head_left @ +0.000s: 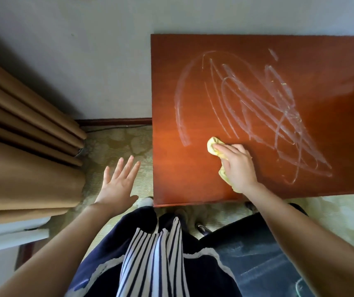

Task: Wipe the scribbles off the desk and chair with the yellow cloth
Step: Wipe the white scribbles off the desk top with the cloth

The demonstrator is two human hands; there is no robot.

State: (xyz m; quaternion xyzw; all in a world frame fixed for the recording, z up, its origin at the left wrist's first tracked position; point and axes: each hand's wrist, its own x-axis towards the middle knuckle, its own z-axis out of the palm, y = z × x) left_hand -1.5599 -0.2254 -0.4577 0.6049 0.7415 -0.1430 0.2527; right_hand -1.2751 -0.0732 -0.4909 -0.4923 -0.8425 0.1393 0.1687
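While the right hand (pixel 238 166) presses the yellow cloth (pixel 213 146) flat on the desk (pixel 193 82), fingers together over it beside the white scribbles (pixel 257 108), the left hand (pixel 118 185) hovers off the desk's edge, empty, fingers spread; chair (pixel 257 264) below shows faint marks

Right hand (pixel 239 166) presses yellow cloth (pixel 213 146) on desk (pixel 171 82) near front edge, beside white scribbles (pixel 257 108). Left hand (pixel 119 183) spread, off left edge.
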